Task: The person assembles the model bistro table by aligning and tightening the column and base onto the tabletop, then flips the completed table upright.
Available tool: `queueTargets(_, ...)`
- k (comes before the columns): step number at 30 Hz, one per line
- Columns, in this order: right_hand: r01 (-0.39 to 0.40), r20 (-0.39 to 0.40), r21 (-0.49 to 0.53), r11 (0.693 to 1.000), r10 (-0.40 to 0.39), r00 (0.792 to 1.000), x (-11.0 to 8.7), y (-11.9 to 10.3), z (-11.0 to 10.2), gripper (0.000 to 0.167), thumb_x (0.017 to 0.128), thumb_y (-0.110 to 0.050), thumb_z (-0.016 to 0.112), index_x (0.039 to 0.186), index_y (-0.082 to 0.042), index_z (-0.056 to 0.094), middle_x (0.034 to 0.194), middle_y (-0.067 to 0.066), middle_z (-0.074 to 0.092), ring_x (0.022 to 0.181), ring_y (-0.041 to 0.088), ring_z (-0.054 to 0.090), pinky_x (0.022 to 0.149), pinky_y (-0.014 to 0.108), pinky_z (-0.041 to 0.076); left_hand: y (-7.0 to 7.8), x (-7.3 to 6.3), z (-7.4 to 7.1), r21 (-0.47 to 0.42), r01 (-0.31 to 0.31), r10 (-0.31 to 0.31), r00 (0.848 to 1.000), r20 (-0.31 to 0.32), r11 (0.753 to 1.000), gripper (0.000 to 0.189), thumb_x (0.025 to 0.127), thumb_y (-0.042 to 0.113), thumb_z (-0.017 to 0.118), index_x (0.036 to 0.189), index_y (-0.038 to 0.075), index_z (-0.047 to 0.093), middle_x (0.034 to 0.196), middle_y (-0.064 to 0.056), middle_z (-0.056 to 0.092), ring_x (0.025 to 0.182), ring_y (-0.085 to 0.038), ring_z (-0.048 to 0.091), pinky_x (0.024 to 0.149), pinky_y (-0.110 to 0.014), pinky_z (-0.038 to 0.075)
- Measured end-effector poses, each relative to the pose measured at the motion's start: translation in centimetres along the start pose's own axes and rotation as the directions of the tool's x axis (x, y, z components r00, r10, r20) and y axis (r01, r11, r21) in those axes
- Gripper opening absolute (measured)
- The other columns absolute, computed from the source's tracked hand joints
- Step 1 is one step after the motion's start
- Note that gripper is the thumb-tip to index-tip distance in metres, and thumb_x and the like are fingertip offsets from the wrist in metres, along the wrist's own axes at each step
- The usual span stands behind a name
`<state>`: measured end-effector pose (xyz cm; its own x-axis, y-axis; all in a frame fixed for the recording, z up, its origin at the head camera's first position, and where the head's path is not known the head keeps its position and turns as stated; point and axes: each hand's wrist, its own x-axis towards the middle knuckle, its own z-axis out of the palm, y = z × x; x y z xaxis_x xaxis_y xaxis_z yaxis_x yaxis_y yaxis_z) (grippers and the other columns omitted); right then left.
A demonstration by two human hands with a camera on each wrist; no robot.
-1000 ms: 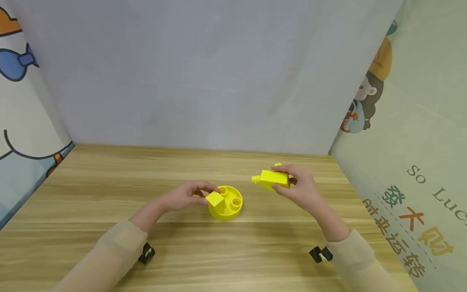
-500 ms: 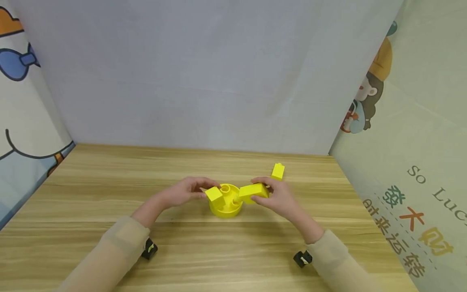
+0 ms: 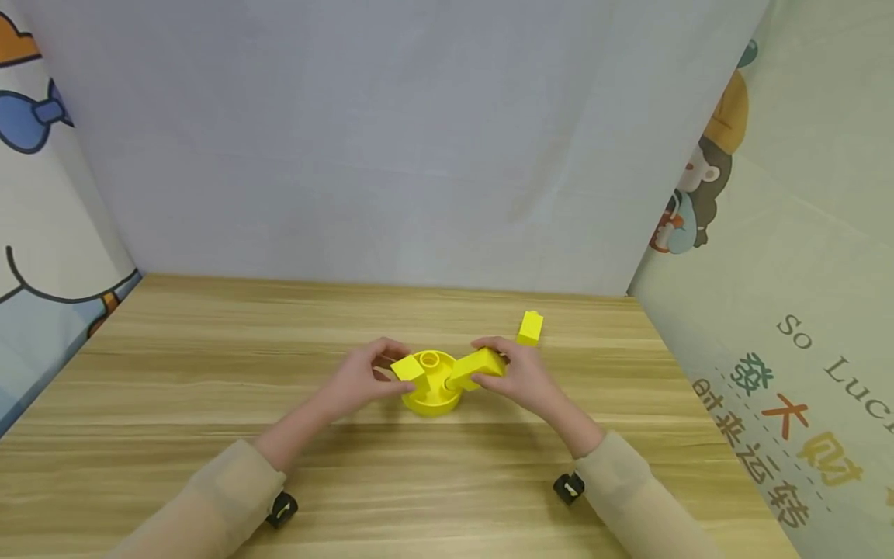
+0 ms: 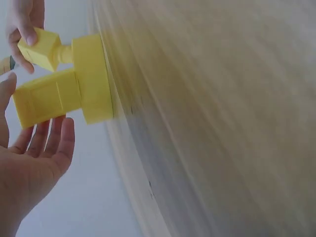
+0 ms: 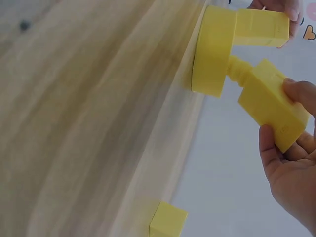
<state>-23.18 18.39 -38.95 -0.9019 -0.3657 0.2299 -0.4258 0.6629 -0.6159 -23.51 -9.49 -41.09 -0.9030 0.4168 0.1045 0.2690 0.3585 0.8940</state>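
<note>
Looks like smooth, matt plastic on the round base [image 3: 431,407], the left-hand block [image 4: 47,98], the right-hand block [image 5: 270,101] and the loose block [image 3: 530,328]. Shows wood grain under a soft sheen on the tabletop [image 3: 419,481]. Looks like matt, faintly creased cloth across the backdrop [image 3: 391,140]. Appears as matt cloth on the sleeves [image 3: 213,497].

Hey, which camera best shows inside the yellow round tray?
The head view, since it looks down into the tray and shows its open socket. The left and right wrist views see the tray side-on, showing only its outer wall.
</note>
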Motion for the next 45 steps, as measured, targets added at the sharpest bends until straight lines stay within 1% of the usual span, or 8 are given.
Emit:
queueTargets(3, 0.007, 0.033, -0.031, 0.999, -0.005, 0.999, 0.3, 0.0, 0.1, 0.046, 0.080, -0.022, 0.077, 0.121, -0.008, 0.062, 0.116, 0.009, 0.065, 0.083, 0.013, 0.058, 0.070, 0.026, 0.051, 0.2, 0.1, 0.2, 0.017, 0.018, -0.017, 0.999, -0.039, 1.000, 0.048, 0.074, 0.026, 0.081, 0.113, 0.006, 0.060, 0.107, -0.007, 0.064, 0.090, -0.018, 0.063, 0.076, -0.026, 0.055)
queueTargets(9, 0.001, 0.096, -0.040, 0.999, 0.003, 0.995, 1.1, -0.6, 0.2, 0.047, 0.081, -0.024, 0.075, 0.124, -0.012, 0.061, 0.118, 0.005, 0.064, 0.089, 0.012, 0.059, 0.076, 0.027, 0.052, -0.5, 0.5, -0.2, 0.011, -0.020, 0.020, 0.999, -0.036, 1.000, 0.041, 0.076, 0.019, 0.080, 0.111, 0.005, 0.063, 0.105, -0.008, 0.066, 0.087, -0.016, 0.064, 0.075, -0.025, 0.055)
queueTargets(22, 0.132, 0.097, -0.045, 0.990, -0.127, 0.987, 1.4, -0.7, 1.0, 0.045, 0.080, -0.022, 0.076, 0.120, -0.006, 0.063, 0.117, 0.006, 0.065, 0.097, 0.017, 0.061, 0.082, 0.033, 0.054, -0.9, 1.2, -0.7, 0.008, -0.038, 0.038, 0.999, -0.029, 0.999, 0.041, 0.078, 0.024, 0.078, 0.113, 0.007, 0.064, 0.106, -0.006, 0.067, 0.092, -0.018, 0.063, 0.076, -0.026, 0.055)
queueTargets(27, 0.136, 0.083, -0.005, 0.991, -0.135, 0.987, 1.3, -0.3, 1.3, 0.043, 0.080, -0.021, 0.076, 0.118, -0.006, 0.064, 0.116, 0.006, 0.066, 0.097, 0.017, 0.062, 0.080, 0.029, 0.054, -1.0, 1.2, -0.6, 0.006, -0.011, 0.011, 0.999, -0.035, 1.000, 0.041, 0.078, 0.024, 0.078, 0.114, 0.008, 0.064, 0.106, -0.006, 0.066, 0.093, -0.018, 0.062, 0.076, -0.025, 0.054)
queueTargets(33, 0.138, 0.116, 0.090, 0.986, -0.148, 0.982, 1.0, 0.7, 1.3, 0.046, 0.083, -0.022, 0.074, 0.124, -0.006, 0.060, 0.123, 0.005, 0.062, 0.103, 0.019, 0.059, 0.082, 0.041, 0.053, -1.3, 1.1, -0.4, 0.000, 0.005, -0.005, 1.000, -0.024, 1.000, 0.042, 0.079, 0.027, 0.077, 0.114, 0.009, 0.064, 0.106, -0.006, 0.066, 0.093, -0.018, 0.062, 0.076, -0.027, 0.054)
queueTargets(37, 0.183, 0.176, 0.148, 0.972, -0.208, 0.962, 0.5, 1.4, 1.0, 0.046, 0.088, -0.012, 0.064, 0.133, -0.010, 0.053, 0.133, 0.005, 0.055, 0.116, 0.021, 0.053, 0.091, 0.045, 0.050, -1.7, 0.8, -0.2, -0.011, 0.019, -0.019, 1.000, -0.009, 1.000, 0.043, 0.079, 0.028, 0.077, 0.115, 0.010, 0.063, 0.107, -0.005, 0.065, 0.092, -0.017, 0.062, 0.075, -0.027, 0.055)
queueTargets(40, 0.256, 0.216, 0.189, 0.948, -0.294, 0.931, 0.5, 1.6, 0.7, 0.056, 0.084, -0.001, 0.054, 0.138, -0.012, 0.048, 0.140, 0.005, 0.050, 0.127, 0.023, 0.047, 0.099, 0.045, 0.045, -2.0, 0.7, 0.0, -0.018, 0.006, -0.006, 1.000, -0.014, 1.000, 0.043, 0.079, 0.027, 0.077, 0.116, 0.010, 0.063, 0.108, -0.005, 0.065, 0.093, -0.017, 0.062, 0.075, -0.027, 0.054)
queueTargets(45, 0.326, 0.247, 0.197, 0.925, -0.369, 0.896, 0.6, 1.6, 0.6, 0.061, 0.079, 0.007, 0.046, 0.137, -0.013, 0.049, 0.139, 0.003, 0.051, 0.128, 0.022, 0.047, 0.102, 0.044, 0.042, -2.3, 0.7, 0.3, -0.027, -0.012, 0.012, 1.000, -0.021, 1.000, 0.041, 0.079, 0.026, 0.077, 0.114, 0.008, 0.063, 0.106, -0.005, 0.066, 0.093, -0.018, 0.062, 0.075, -0.026, 0.054)
